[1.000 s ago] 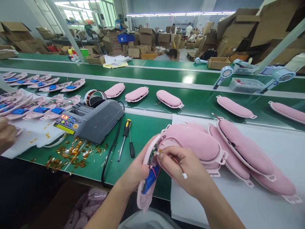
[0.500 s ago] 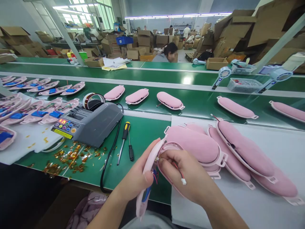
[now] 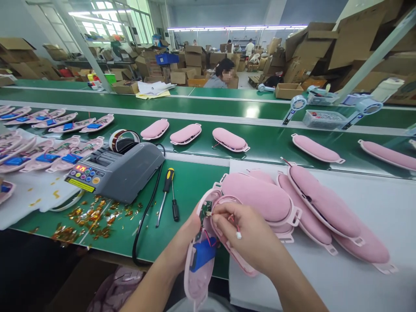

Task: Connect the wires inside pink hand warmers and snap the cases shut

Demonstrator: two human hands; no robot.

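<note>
My left hand (image 3: 183,236) is closed around one edge of an open pink plastic shell (image 3: 191,281), tilted so its inside shows. Inside the shell are a green circuit board (image 3: 204,211) and a blue battery pack (image 3: 203,255) with thin red and dark wires. My right hand (image 3: 248,232) pinches a small plug at the board's edge; whether it is seated I cannot tell. A red-and-black lead with a white connector (image 3: 238,235) hangs free from that hand. Beneath it lies another pink shell half (image 3: 245,266), partly hidden by my fingers.
Pink padded pieces (image 3: 260,195) are piled on white sheeting at right; several more line the green bench. Left stand a grey tape dispenser (image 3: 130,169), two screwdrivers (image 3: 167,180), amber tape scraps (image 3: 87,216) and open shells with blue batteries (image 3: 45,158). Someone sits across the bench.
My left hand has turned the shell so its board and battery now face the camera more fully. My right hand stays pinched at the board, and the whole view has shifted slightly.
</note>
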